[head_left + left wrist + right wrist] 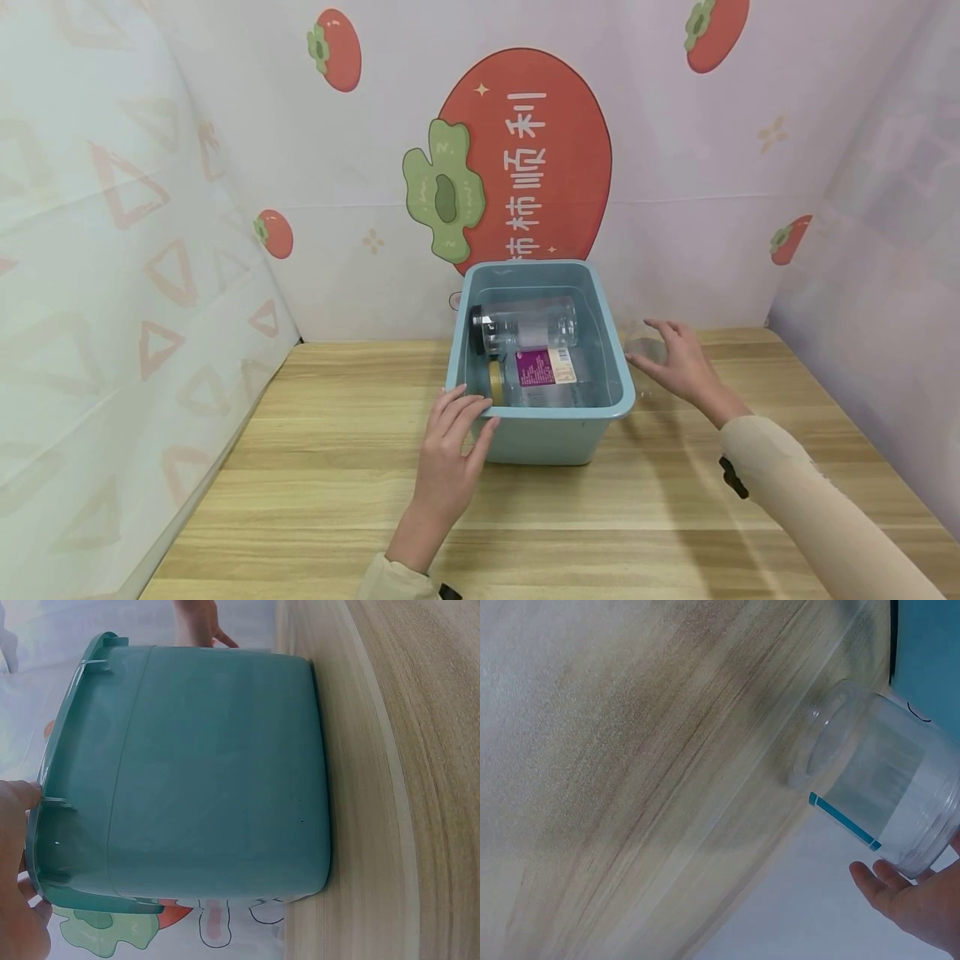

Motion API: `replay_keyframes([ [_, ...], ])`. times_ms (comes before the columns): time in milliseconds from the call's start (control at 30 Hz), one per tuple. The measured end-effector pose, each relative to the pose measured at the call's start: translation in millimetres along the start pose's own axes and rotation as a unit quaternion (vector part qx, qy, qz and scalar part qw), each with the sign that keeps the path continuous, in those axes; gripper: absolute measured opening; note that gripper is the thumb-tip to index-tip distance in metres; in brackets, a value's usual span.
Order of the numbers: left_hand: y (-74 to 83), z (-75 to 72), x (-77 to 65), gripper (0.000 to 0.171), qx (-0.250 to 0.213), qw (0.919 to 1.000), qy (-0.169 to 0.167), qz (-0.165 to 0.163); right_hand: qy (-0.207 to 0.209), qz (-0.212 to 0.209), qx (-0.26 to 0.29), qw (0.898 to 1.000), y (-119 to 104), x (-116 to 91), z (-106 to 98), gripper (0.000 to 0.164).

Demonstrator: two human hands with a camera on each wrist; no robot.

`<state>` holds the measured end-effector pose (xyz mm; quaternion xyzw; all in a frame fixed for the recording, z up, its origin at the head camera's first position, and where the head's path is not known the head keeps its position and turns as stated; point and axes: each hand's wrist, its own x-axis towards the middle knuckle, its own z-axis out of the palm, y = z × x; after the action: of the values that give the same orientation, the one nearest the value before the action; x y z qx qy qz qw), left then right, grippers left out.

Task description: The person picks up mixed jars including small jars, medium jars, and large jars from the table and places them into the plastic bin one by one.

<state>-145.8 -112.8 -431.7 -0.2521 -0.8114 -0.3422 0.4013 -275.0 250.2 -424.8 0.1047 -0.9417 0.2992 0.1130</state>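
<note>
A blue plastic bin [547, 437] stands on the table with two clear jars in it. One jar [555, 321] has a black lid; the other [543, 396] has a gold lid and a purple label [534, 367]. At the near left corner, my left hand [448, 454] holds the bin's rim, also visible in the left wrist view. Right of the bin, my right hand [682, 362] is spread around the upper end of a clear empty jar [881, 769]. In the right wrist view this jar appears upright, its extended fingers [866, 881] showing beside it.
The wooden table [337, 492] extends to both sides and in front of the bin. Behind it hangs a pale cloth [360, 167] printed with persimmons, close to the bin's far end. Patterned cloth [135, 208] also encloses the left side.
</note>
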Motion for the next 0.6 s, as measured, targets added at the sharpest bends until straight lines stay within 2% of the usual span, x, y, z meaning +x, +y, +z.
replay_keyframes([
  [600, -0.4, 0.6, -0.8, 0.025, 0.005, 1.0, -0.001, -0.001, 0.012, -0.002, 0.036, 0.999, 7.4, -4.0, 9.5, 0.073],
])
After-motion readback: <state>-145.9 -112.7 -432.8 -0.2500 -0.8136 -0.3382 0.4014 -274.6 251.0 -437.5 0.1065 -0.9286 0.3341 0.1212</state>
